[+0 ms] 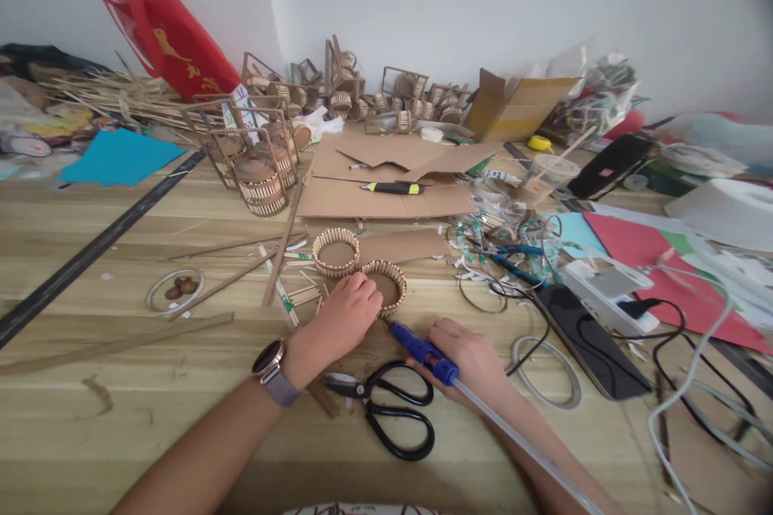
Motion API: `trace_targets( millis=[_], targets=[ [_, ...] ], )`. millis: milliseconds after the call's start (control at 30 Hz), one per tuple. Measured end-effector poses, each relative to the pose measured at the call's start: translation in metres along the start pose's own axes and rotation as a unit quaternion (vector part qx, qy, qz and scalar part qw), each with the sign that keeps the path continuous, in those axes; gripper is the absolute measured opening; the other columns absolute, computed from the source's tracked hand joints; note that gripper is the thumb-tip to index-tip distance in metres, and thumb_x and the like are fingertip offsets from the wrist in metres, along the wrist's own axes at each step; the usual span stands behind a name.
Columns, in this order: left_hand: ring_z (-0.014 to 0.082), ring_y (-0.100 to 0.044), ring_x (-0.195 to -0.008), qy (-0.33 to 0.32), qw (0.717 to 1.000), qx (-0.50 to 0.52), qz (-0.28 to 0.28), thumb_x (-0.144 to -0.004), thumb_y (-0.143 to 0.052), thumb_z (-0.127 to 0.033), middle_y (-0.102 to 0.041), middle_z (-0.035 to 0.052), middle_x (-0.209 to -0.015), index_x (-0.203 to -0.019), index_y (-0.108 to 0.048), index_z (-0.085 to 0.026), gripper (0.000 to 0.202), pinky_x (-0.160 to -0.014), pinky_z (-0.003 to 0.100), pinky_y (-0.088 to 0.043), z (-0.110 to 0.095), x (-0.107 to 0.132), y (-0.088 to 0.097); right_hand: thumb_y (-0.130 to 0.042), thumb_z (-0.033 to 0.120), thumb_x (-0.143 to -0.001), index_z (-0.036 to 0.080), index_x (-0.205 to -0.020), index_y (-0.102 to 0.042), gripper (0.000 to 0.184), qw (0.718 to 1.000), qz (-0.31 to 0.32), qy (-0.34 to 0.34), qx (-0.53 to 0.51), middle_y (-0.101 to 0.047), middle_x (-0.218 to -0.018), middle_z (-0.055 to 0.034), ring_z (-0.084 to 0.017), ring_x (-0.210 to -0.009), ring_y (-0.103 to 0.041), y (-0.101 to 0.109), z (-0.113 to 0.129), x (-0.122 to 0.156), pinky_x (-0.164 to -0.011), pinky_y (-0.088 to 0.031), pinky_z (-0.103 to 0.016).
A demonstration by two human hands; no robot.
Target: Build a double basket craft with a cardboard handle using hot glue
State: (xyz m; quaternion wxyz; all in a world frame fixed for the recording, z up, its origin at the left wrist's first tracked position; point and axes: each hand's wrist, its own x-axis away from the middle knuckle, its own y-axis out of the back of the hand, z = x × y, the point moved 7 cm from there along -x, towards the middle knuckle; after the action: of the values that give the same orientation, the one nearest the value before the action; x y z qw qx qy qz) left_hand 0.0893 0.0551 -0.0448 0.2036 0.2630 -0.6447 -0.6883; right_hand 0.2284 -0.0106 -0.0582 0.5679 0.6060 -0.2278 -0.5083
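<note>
My right hand is wrapped round a blue glue gun with a long clear glue stick running out of its back. The gun's tip points at the near rim of a small round basket walled with short light sticks. Fingers closed, my left hand grips the near left side of that basket; its fingertips are partly hidden. A second round basket of the same kind stands just behind and to the left. Below my hands lie black-handled scissors, blades pointing left.
Short sticks and brown strips lie to the left. Behind is cardboard with a utility knife. To the right are pliers, a phone, cables and a power strip. Small basket racks stand at the back left.
</note>
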Motion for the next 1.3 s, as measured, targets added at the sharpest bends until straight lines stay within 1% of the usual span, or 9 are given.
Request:
trace_targets(
  millis=[133, 367, 667, 967, 1167, 1300],
  targets=[
    [0.0256, -0.05, -0.098, 0.0, 1.0, 0.001, -0.001, -0.091, -0.053, -0.008, -0.06, 0.0095, -0.098, -0.088, -0.056, -0.015, 0.008, -0.087, 0.039, -0.044, 0.0, 0.0, -0.001, -0.042, 0.057, -0.092, 0.021, -0.068, -0.056, 0.045, 1.0, 0.011, -0.006, 0.003, -0.056, -0.064, -0.0029, -0.016, -0.059, -0.053, -0.002, -0.001, 0.0, -0.054, -0.032, -0.027],
    [0.0247, -0.051, -0.098, 0.001, 1.0, 0.001, -0.002, -0.09, -0.054, -0.008, -0.06, 0.0091, -0.096, -0.086, -0.055, -0.015, 0.009, -0.088, 0.039, -0.043, -0.001, 0.0, 0.002, -0.045, 0.055, -0.093, 0.021, -0.072, -0.057, 0.042, 0.999, 0.039, -0.01, -0.003, -0.057, -0.067, -0.0034, -0.017, -0.063, -0.055, 0.003, 0.001, -0.002, -0.057, -0.035, -0.026],
    [0.0251, -0.05, -0.097, 0.0, 1.0, 0.002, -0.008, -0.09, -0.053, -0.008, -0.059, 0.0093, -0.097, -0.086, -0.055, -0.015, 0.009, -0.088, 0.039, -0.043, 0.0, 0.0, 0.001, -0.044, 0.056, -0.094, 0.02, -0.072, -0.057, 0.044, 0.999, 0.049, -0.013, 0.0, -0.059, -0.067, -0.0039, -0.017, -0.063, -0.057, 0.003, 0.002, -0.002, -0.057, -0.035, -0.027],
    [0.0253, -0.049, -0.097, -0.004, 1.0, 0.001, -0.01, -0.092, -0.051, -0.009, -0.059, 0.0095, -0.096, -0.086, -0.055, -0.016, 0.01, -0.086, 0.039, -0.043, -0.001, 0.001, 0.001, -0.043, 0.057, -0.094, 0.021, -0.071, -0.056, 0.045, 0.999, 0.035, -0.019, -0.004, -0.058, -0.065, -0.0038, -0.017, -0.062, -0.055, 0.002, 0.001, -0.002, -0.056, -0.034, -0.027],
    [0.0254, -0.05, -0.096, -0.006, 1.0, -0.006, -0.011, -0.091, -0.053, -0.01, -0.059, 0.0084, -0.096, -0.085, -0.056, -0.016, 0.009, -0.087, 0.038, -0.043, -0.001, 0.001, 0.002, -0.039, 0.055, -0.095, 0.021, -0.068, -0.054, 0.046, 1.0, -0.02, -0.01, 0.003, -0.055, -0.065, -0.0034, -0.017, -0.06, -0.053, 0.009, 0.003, 0.001, -0.054, -0.034, -0.027],
    [0.0257, -0.05, -0.096, -0.012, 1.0, -0.01, -0.01, -0.092, -0.054, -0.011, -0.059, 0.0087, -0.095, -0.087, -0.056, -0.015, 0.006, -0.087, 0.038, -0.044, -0.001, 0.002, 0.001, -0.043, 0.052, -0.095, 0.021, -0.071, -0.055, 0.04, 1.0, -0.016, -0.006, -0.011, -0.056, -0.067, -0.0036, -0.017, -0.061, -0.054, 0.012, 0.005, 0.001, -0.056, -0.036, -0.027]
  ],
)
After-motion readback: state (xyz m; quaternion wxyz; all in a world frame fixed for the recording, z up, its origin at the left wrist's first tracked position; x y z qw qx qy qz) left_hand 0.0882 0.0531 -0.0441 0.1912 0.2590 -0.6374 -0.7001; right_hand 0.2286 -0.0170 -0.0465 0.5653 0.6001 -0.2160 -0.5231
